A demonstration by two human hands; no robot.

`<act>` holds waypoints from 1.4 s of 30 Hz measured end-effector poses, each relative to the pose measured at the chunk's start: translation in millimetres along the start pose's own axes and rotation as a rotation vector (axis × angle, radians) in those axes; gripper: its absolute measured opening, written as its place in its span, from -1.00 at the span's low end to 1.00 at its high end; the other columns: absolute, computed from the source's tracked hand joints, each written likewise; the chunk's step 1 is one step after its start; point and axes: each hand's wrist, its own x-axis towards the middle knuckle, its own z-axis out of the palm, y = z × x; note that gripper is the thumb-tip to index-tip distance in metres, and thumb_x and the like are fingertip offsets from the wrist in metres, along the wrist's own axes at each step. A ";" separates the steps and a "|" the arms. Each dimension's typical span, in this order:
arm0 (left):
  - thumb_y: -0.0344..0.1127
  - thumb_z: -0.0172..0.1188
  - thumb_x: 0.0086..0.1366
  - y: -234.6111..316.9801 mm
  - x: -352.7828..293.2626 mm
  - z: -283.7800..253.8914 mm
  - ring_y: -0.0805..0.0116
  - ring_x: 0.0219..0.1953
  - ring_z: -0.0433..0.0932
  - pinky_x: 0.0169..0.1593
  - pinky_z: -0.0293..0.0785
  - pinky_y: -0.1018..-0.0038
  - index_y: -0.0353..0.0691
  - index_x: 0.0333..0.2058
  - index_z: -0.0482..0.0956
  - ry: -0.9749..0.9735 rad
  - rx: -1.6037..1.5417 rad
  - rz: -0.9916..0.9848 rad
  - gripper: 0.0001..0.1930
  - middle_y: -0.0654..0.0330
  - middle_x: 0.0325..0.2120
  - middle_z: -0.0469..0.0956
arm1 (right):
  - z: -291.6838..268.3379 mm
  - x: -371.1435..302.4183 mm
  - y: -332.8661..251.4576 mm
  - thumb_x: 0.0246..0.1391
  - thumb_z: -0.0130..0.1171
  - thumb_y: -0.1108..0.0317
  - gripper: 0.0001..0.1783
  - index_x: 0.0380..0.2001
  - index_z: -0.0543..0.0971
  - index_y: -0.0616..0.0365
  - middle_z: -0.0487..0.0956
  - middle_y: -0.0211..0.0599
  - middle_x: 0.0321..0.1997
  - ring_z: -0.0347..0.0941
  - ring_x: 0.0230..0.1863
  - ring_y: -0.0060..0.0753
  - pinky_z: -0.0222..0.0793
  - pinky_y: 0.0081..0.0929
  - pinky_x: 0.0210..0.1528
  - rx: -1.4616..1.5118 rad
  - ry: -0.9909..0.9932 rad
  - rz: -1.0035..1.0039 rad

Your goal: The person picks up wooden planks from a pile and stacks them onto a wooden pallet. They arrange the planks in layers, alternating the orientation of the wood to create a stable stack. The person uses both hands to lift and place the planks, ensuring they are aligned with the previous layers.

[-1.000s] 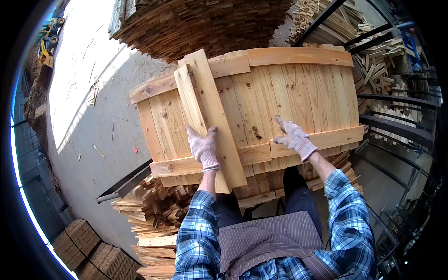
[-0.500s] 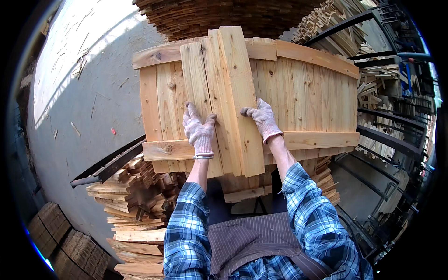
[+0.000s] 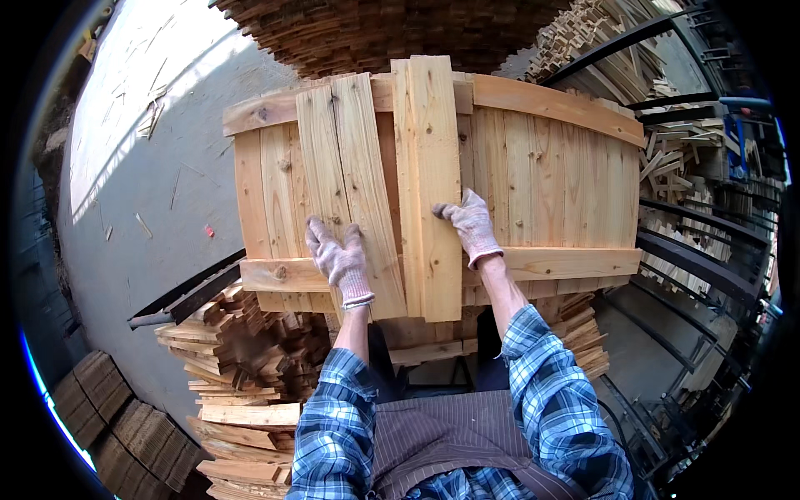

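Note:
Two pale boards [image 3: 354,158] lie side by side across the wooden panel, slightly slanted. My left hand [image 3: 340,260], in a knitted glove, is on their left edge, thumb on top and fingers along the side. To the right, more boards [image 3: 433,150] lie lengthwise, one overlapping a narrower one. My gloved right hand [image 3: 472,225] grips their right edge, thumb on the upper face; its other fingertips are partly hidden. A gap separates the two groups, widest toward the far end. Beneath is the plank panel [image 3: 542,175] with crosswise battens [image 3: 575,261] along its near and far sides.
Stacked wood pieces [image 3: 250,414] stand below the panel at the left. A larger wood stack [image 3: 392,37] rises beyond it. Black metal bars [image 3: 700,262] and loose slats [image 3: 667,162] are on the right. Another metal bar [image 3: 196,292] juts out left. Scraps [image 3: 152,117] lie on the floor.
The boards have parted into two groups, with a gap between. My left hand and its boards have shifted left; the right boards have turned straighter. My view has shifted slightly.

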 end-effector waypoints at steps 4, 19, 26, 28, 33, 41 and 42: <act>-0.30 0.38 0.03 -13.1 0.3 3.8 0.02 0.10 0.36 0.13 0.35 0.30 -0.27 0.14 0.35 -0.098 -0.024 0.029 -0.33 -0.06 0.07 0.34 | 17.6 -2.2 -12.9 -0.12 0.16 0.60 -0.72 -0.24 0.51 0.36 0.62 -0.28 -0.41 0.52 -0.38 -0.57 0.47 -0.61 -0.29 -0.213 -0.038 0.022; -0.43 0.18 0.21 -33.4 50.7 -88.6 0.57 -0.38 0.45 -0.26 0.43 0.64 -0.38 -0.02 0.45 -0.471 -1.242 -0.474 -0.65 0.27 -0.32 0.54 | 56.8 -49.2 -49.8 0.05 0.16 0.48 -0.45 0.15 0.37 0.29 0.57 -0.48 -0.34 0.40 -0.36 -0.67 0.38 -0.62 -0.28 -0.419 -0.047 -0.223; -0.25 0.23 0.19 -147.0 127.9 -31.4 0.21 -0.17 0.58 -0.05 0.48 0.41 -0.25 0.13 0.37 -0.598 -0.411 -0.334 -0.47 -0.01 -0.11 0.56 | 24.7 -4.8 21.5 -0.09 0.16 0.57 -0.28 0.23 0.26 0.25 0.58 -0.11 -0.05 0.51 -0.12 -0.38 0.42 -0.47 -0.03 -0.688 -0.074 -0.216; -0.17 0.24 0.17 -144.6 118.4 -19.3 0.11 -0.13 0.57 -0.04 0.47 0.33 -0.18 0.11 0.41 -0.506 -0.179 -0.310 -0.47 -0.03 -0.10 0.54 | 35.6 -8.3 23.9 -0.10 0.11 0.65 -0.31 0.20 0.29 0.32 0.58 -0.16 -0.05 0.48 -0.13 -0.44 0.40 -0.54 -0.02 -0.448 -0.045 -0.060; -0.13 0.24 0.17 -142.6 120.4 -25.6 0.03 -0.12 0.56 -0.05 0.47 0.29 -0.12 0.06 0.46 -0.290 -0.128 -0.252 -0.52 -0.02 -0.14 0.55 | 80.9 -24.3 21.7 -0.08 0.00 0.70 -0.37 0.17 0.31 0.37 0.55 -0.22 -0.03 0.45 -0.19 -0.58 0.39 -0.63 -0.08 -0.498 -0.161 -0.151; -0.16 0.13 0.26 -188.2 178.3 -50.8 0.10 -0.17 0.59 -0.10 0.46 0.35 -0.20 0.03 0.48 -0.249 -0.042 -0.186 -0.59 -0.06 -0.22 0.61 | 154.5 -14.9 32.3 -0.10 -0.07 0.70 -0.27 0.25 0.25 0.23 0.53 -0.29 0.00 0.48 -0.26 -0.61 0.39 -0.64 -0.09 -0.339 -0.217 -0.135; -0.15 0.13 0.25 -189.7 183.6 -52.8 0.10 -0.18 0.59 -0.10 0.46 0.34 -0.20 0.02 0.50 -0.285 -0.090 -0.227 -0.60 -0.05 -0.22 0.61 | 156.4 -14.2 30.2 -0.10 -0.09 0.71 -0.27 0.26 0.24 0.23 0.53 -0.31 0.00 0.48 -0.26 -0.62 0.40 -0.64 -0.11 -0.347 -0.210 -0.140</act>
